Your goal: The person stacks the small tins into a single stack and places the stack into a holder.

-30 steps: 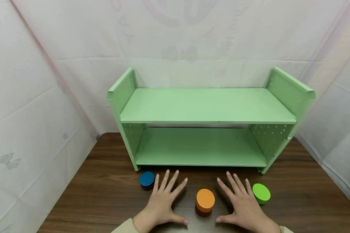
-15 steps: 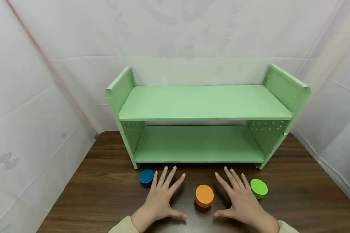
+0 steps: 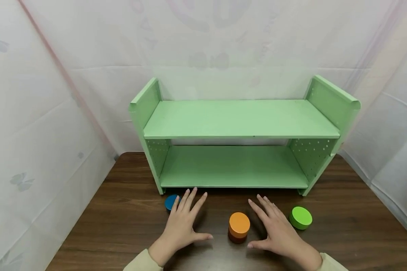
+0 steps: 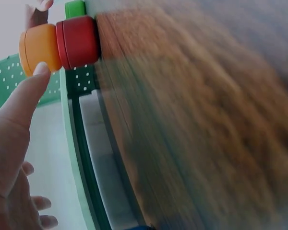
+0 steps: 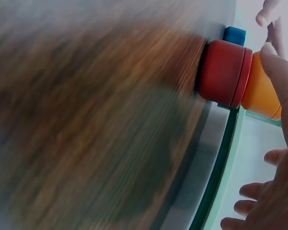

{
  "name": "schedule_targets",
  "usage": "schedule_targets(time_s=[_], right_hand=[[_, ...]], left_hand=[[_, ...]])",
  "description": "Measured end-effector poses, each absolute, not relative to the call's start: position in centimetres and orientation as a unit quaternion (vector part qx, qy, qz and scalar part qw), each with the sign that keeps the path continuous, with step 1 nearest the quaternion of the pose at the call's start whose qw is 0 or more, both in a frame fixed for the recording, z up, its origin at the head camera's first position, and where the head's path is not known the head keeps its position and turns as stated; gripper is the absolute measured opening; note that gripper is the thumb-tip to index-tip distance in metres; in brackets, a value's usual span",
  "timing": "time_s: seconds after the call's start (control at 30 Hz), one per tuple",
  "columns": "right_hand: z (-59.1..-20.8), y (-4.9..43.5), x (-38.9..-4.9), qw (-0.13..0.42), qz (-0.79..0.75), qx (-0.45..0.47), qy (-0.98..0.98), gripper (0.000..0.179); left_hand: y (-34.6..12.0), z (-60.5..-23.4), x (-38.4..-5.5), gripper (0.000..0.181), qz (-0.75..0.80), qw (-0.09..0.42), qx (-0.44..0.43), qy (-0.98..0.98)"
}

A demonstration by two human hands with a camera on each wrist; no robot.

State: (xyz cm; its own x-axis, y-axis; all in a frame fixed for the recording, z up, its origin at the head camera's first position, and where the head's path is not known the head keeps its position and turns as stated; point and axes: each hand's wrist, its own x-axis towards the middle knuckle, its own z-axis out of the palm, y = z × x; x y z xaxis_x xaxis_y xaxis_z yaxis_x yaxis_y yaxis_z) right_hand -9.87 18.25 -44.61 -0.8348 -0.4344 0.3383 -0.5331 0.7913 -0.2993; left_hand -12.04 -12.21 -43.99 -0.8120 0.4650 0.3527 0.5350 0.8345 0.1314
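Note:
An orange round container sits on top of a red round container, both on the table between the hands. My left hand is spread to the left of this stack, its fingertips overlapping a blue round container in the head view. On the other side, my right hand has its fingers extended and its thumb toward the stack. Just beyond its fingers lies a light green round container. Neither hand holds anything. Both wrist views show the red container under the orange one, tipped sideways by the camera angle.
A light green two-tier shelf with perforated side panels stands at the back of the dark wooden table. White patterned cloth hangs behind it and on both sides.
My left hand has shifted slightly left, away from the stack, and covers more of the blue container. My right hand has edged toward the stack, leaving the light green container more exposed.

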Motion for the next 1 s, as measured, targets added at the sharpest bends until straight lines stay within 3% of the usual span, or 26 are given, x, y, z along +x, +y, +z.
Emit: schedule_targets(time_s=[0.6, 1.0], right_hand=[[-45.0, 17.8, -9.7, -0.038, 0.379, 0.217, -0.899, 0.103], [-45.3, 17.3, -9.9, -0.073, 0.422, 0.210, -0.879, 0.099]], left_hand=[[-14.0, -44.3, -12.9, 0.103, -0.228, 0.155, -0.165, -0.947], [-15.6, -44.7, -13.3, 0.092, -0.282, 0.138, -0.101, -0.944]])
